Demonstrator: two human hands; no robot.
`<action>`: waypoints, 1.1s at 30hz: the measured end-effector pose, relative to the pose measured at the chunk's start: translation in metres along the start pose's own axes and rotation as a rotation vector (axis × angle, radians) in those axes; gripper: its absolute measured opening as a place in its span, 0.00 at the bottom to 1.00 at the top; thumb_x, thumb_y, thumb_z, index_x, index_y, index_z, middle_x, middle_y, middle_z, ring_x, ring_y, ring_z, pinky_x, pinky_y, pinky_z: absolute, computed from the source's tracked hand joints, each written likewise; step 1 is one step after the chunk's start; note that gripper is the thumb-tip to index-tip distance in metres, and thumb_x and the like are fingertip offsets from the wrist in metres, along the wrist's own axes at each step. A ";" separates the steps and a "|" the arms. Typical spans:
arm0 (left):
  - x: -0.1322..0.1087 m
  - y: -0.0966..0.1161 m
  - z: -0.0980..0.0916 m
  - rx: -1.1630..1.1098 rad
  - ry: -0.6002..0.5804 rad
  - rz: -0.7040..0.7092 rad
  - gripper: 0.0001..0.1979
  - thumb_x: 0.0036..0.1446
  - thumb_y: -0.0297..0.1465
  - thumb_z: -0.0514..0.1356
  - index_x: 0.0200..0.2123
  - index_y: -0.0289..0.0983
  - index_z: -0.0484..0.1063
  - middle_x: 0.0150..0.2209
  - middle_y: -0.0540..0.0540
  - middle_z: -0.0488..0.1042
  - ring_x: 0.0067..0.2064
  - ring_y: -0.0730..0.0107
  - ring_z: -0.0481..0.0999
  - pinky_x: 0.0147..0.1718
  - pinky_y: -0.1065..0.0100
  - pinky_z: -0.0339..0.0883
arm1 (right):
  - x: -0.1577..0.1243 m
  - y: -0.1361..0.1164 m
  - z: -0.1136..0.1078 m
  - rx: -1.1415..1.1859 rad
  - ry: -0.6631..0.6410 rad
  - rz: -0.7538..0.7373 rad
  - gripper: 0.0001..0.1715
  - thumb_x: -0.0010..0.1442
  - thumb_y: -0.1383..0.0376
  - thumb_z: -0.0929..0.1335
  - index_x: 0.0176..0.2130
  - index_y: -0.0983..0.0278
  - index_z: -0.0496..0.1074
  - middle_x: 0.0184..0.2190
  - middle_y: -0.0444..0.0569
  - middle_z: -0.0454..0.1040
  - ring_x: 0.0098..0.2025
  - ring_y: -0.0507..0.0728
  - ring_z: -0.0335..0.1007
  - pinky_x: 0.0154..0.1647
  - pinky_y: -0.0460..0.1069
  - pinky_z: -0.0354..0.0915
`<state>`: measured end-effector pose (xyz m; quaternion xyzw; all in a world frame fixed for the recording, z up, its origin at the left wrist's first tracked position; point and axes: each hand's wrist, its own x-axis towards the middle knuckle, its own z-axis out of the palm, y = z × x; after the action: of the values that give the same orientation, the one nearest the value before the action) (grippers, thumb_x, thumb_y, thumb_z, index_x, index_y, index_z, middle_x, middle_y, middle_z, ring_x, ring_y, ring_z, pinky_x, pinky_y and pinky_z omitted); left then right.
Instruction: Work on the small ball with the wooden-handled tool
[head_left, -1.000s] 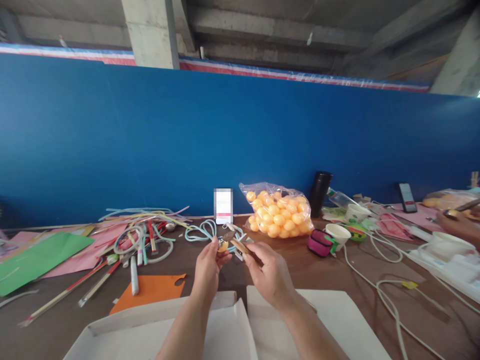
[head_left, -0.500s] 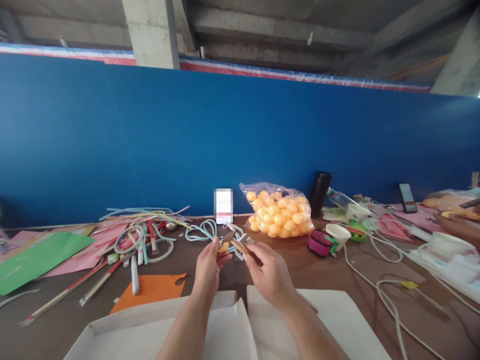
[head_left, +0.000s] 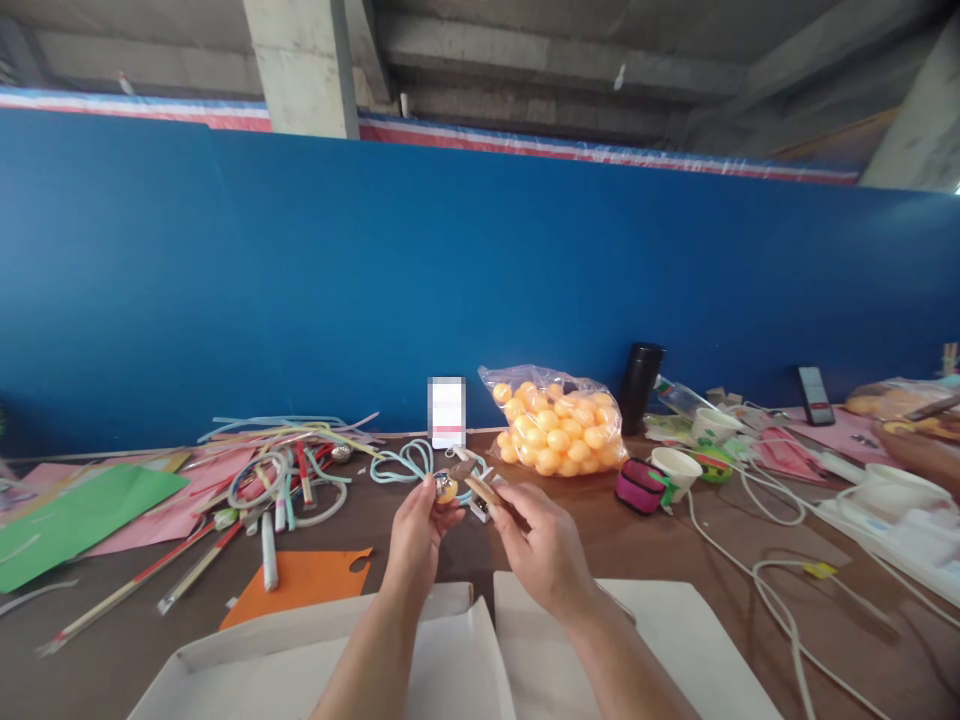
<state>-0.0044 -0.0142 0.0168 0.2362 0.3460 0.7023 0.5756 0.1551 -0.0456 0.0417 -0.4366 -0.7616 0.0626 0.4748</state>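
Wooden-handled tool (head_left: 484,490) has shifted, uncovering more of silver-orange ball (head_left: 448,489); pinched by right hand (head_left: 544,540), it slants up-left, tip blurred. Left hand (head_left: 415,527) pinches and partly hides ball.

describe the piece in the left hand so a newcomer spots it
Below the blue wall stands a brown table. Over it, the left hand holds a small rounded piece. It shows shiny silver beside orange, unlike the plain orange balls bagged to its right.
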 end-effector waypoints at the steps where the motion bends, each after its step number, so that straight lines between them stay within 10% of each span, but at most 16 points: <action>1: 0.000 0.000 0.000 0.004 -0.008 0.000 0.12 0.54 0.34 0.63 0.37 0.31 0.74 0.28 0.45 0.74 0.27 0.72 0.75 0.26 0.69 0.73 | 0.000 -0.001 0.000 -0.007 -0.018 0.001 0.14 0.63 0.66 0.63 0.48 0.60 0.72 0.40 0.50 0.76 0.41 0.56 0.73 0.41 0.47 0.68; 33: 0.002 0.000 -0.004 -0.002 -0.029 0.044 0.19 0.50 0.35 0.65 0.44 0.31 0.74 0.32 0.43 0.77 0.28 0.72 0.75 0.27 0.71 0.71 | -0.001 -0.004 -0.001 0.002 -0.030 -0.002 0.15 0.63 0.66 0.63 0.48 0.59 0.72 0.41 0.50 0.75 0.42 0.56 0.73 0.42 0.47 0.67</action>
<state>-0.0082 -0.0131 0.0140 0.2530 0.3316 0.7116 0.5653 0.1536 -0.0495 0.0438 -0.4343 -0.7689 0.0694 0.4641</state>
